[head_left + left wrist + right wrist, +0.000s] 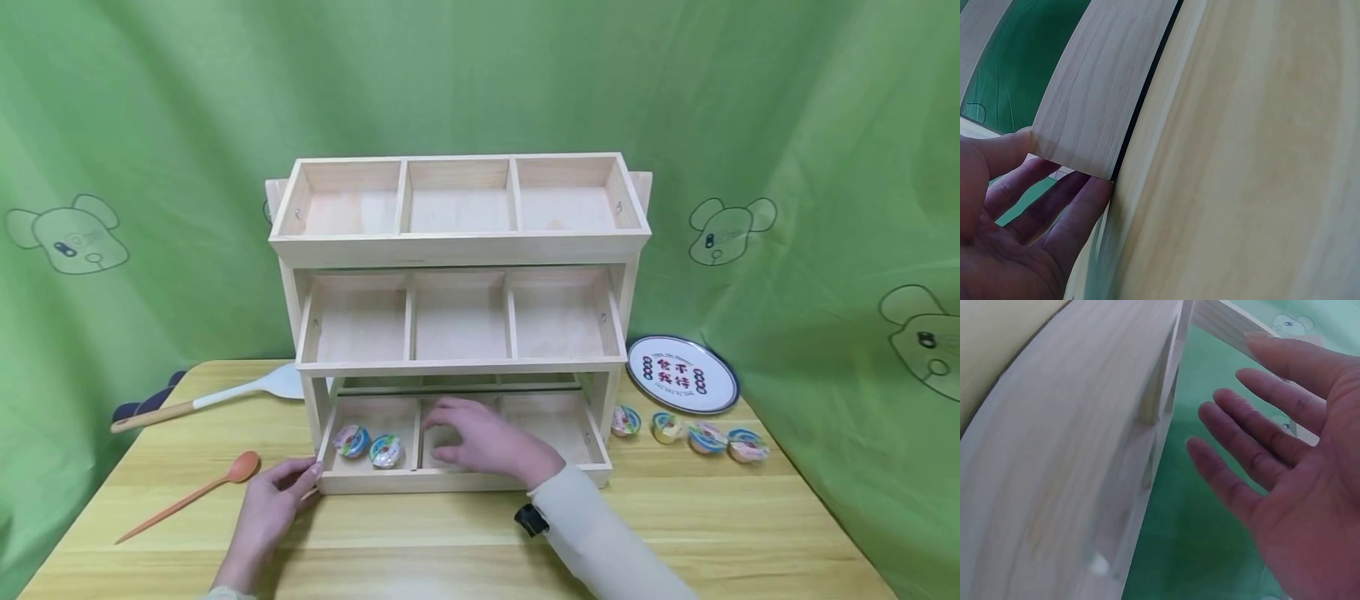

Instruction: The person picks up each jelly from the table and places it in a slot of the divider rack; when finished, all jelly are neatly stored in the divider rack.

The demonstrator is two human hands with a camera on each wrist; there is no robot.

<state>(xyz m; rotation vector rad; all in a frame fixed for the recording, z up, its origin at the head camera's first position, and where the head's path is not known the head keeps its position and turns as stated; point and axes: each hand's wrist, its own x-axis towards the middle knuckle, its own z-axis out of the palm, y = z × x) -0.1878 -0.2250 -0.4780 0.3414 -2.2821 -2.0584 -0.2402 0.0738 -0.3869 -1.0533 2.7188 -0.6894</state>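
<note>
A three-tier wooden rack (457,251) stands on the table, each tier split into three compartments. My left hand (272,502) holds the front left corner of its bottom tier, thumb at the upper edge and fingers (1085,209) against the end. Over the bottom tier's middle compartment hovers my right hand (483,437), its fingers (1229,475) spread and nothing between them. Two small jelly cups with foil lids, one pinkish (351,441) and one whitish (386,451), lie in the bottom left compartment, left of the right hand.
Several more jelly cups (707,437) sit in a row right of the rack, before a white plate (682,374) with a blue rim. Left of the rack lie an orange spoon (242,467) and a white spatula (281,382) with a wooden handle. A green curtain (465,75) hangs behind.
</note>
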